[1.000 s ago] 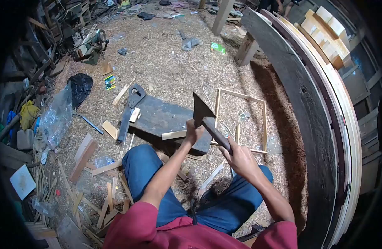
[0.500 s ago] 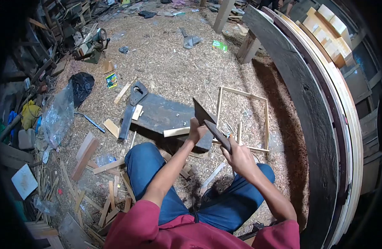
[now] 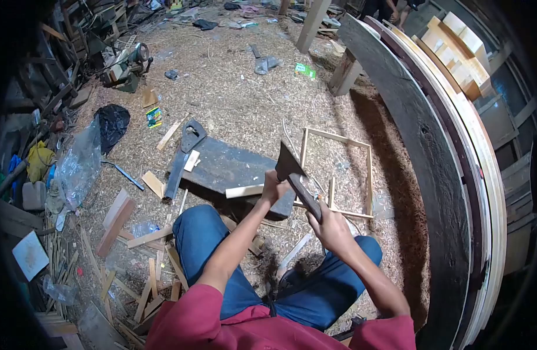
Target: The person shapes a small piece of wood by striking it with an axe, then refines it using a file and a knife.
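Note:
My right hand (image 3: 332, 224) is wrapped round the wooden handle of a hatchet (image 3: 300, 189), whose dark, broad blade points up and away from me. Just left of the blade is my left hand (image 3: 274, 188), its fingers closed and overlapping the hatchet head in this view; what they grip is hidden. A pale wood strip (image 3: 244, 191) extends left from beside that hand, over the edge of a dark plank (image 3: 227, 166). At the plank's left end rests a handsaw (image 3: 178, 169), beside a small pale wood block (image 3: 191, 161).
A thin rectangular wooden frame (image 3: 370, 175) lies on the shavings beyond my right hand. Long stacked boards (image 3: 443, 175) curve along the right. Wood offcuts (image 3: 117, 221) and plastic bags (image 3: 82, 169) litter the left. Another person's hand (image 3: 393, 16) shows at the top right.
The hatchet has turned, so its blade shows at a different angle and its handle slopes more steeply. My left hand stays by its head. The whole view has shifted slightly.

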A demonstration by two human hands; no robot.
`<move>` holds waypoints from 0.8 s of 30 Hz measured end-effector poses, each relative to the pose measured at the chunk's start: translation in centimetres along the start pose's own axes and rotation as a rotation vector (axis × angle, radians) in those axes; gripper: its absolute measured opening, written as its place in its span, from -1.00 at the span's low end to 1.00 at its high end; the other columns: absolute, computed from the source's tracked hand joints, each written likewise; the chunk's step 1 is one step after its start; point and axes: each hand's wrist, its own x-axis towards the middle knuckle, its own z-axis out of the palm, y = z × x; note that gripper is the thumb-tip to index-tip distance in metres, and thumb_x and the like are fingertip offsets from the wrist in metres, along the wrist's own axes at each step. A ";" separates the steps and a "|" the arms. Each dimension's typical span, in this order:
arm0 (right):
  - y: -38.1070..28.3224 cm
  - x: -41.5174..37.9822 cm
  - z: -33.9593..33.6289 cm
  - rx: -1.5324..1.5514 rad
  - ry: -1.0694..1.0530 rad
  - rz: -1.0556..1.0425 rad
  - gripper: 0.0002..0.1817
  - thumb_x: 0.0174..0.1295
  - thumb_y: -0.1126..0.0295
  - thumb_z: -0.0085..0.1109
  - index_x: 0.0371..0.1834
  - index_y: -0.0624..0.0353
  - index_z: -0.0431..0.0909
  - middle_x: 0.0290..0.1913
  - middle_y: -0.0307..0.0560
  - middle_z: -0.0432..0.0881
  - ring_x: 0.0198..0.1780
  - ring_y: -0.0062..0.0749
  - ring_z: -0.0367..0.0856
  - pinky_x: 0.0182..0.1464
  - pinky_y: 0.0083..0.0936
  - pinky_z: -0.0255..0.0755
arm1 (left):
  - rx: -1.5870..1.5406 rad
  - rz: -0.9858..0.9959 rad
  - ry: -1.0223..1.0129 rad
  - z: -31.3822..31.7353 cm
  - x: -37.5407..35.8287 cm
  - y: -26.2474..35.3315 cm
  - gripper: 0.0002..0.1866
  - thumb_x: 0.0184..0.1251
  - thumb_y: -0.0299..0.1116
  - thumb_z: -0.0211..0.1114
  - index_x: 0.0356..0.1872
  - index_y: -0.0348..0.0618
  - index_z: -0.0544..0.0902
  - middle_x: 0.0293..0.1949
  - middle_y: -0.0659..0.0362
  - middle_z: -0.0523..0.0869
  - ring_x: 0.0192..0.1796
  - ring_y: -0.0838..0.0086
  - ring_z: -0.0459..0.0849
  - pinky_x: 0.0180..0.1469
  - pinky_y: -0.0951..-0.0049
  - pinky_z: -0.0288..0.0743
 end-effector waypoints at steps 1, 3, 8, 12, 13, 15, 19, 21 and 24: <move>0.4 -0.2 0.2 -0.130 -0.051 0.021 -0.63 0.41 0.15 0.14 0.03 0.26 0.50 -0.52 0.31 0.59 -0.42 0.28 0.63 -0.37 0.02 0.43 | -0.069 -0.086 -0.058 -0.3 0.0 1.2 -0.82 0.01 -0.48 0.28 -0.64 -0.26 0.45 -0.70 0.02 0.32 -0.60 0.60 0.32 -0.56 0.35 0.27; 0.1 0.5 -2.1 -0.032 -0.115 0.031 -0.62 0.43 0.13 0.12 0.02 0.27 0.52 -0.54 0.30 0.59 -0.44 0.24 0.64 -0.37 0.00 0.43 | -0.335 -0.188 0.062 1.3 -1.1 -2.6 -0.82 0.05 -0.47 0.26 -0.63 -0.27 0.46 -0.69 0.04 0.28 -0.59 0.62 0.32 -0.56 0.36 0.26; -5.3 -0.5 -8.0 0.210 0.048 0.130 -0.55 0.48 0.08 0.06 0.04 0.31 0.54 -0.57 0.15 0.59 -0.52 -0.17 0.63 -0.39 -0.20 0.45 | -0.059 -0.109 0.073 -0.2 0.5 2.5 -0.75 0.16 -0.43 0.31 -0.59 -0.29 0.43 -0.72 0.13 0.35 -0.59 0.65 0.30 -0.56 0.37 0.21; -5.4 1.0 -7.4 0.426 0.418 -0.112 -0.70 0.45 0.23 0.06 -0.06 0.30 0.50 -0.57 -0.01 0.56 -0.55 -0.32 0.58 -0.45 -0.33 0.44 | -0.024 -0.130 0.046 -0.1 0.6 2.5 -0.76 0.15 -0.44 0.31 -0.58 -0.30 0.44 -0.71 0.10 0.37 -0.57 0.64 0.30 -0.54 0.38 0.23; -3.7 1.1 -5.4 0.369 0.432 -0.157 -0.67 0.43 0.21 0.10 -0.06 0.32 0.49 -0.53 0.14 0.61 -0.51 -0.07 0.64 -0.39 -0.15 0.47 | 0.007 -0.129 0.053 -0.1 0.4 2.5 -0.77 0.15 -0.44 0.30 -0.57 -0.31 0.45 -0.70 0.09 0.37 -0.57 0.64 0.31 -0.53 0.37 0.25; -0.1 0.5 -1.0 0.072 0.087 -0.006 -0.64 0.40 0.17 0.12 -0.10 0.34 0.51 -0.47 0.35 0.62 -0.39 0.27 0.67 -0.28 0.05 0.48 | 0.014 -0.132 0.055 0.0 0.6 2.5 -0.82 0.14 -0.43 0.31 -0.51 -0.31 0.52 -0.67 -0.01 0.46 -0.62 0.47 0.44 -0.52 0.29 0.32; 1.0 0.8 -2.2 -0.029 -0.096 0.105 -0.48 0.43 -0.01 0.10 -0.18 0.38 0.54 -0.48 0.38 0.62 -0.36 0.29 0.68 -0.28 0.05 0.51 | 0.178 0.048 0.058 0.0 0.1 0.8 -0.85 0.17 -0.41 0.30 -0.47 -0.30 0.61 -0.55 -0.18 0.61 -0.41 -0.08 0.70 -0.44 0.18 0.47; 1.1 0.6 -2.4 0.258 -0.189 0.283 -0.45 0.45 -0.04 0.07 -0.20 0.38 0.54 -0.53 0.23 0.61 -0.48 0.01 0.68 -0.37 -0.12 0.52 | 0.052 -0.085 0.033 -0.3 0.2 1.3 -0.80 0.19 -0.37 0.31 -0.49 -0.33 0.60 -0.56 -0.18 0.61 -0.45 -0.03 0.70 -0.44 0.19 0.46; 1.3 0.2 -1.3 0.428 -0.134 0.337 -0.44 0.46 -0.07 0.05 -0.23 0.36 0.53 -0.59 -0.02 0.55 -0.55 -0.32 0.60 -0.45 -0.27 0.47 | 0.034 -0.150 -0.022 -1.0 0.4 0.3 -0.76 0.25 -0.38 0.27 -0.54 -0.33 0.53 -0.67 -0.03 0.49 -0.59 0.42 0.51 -0.49 0.27 0.36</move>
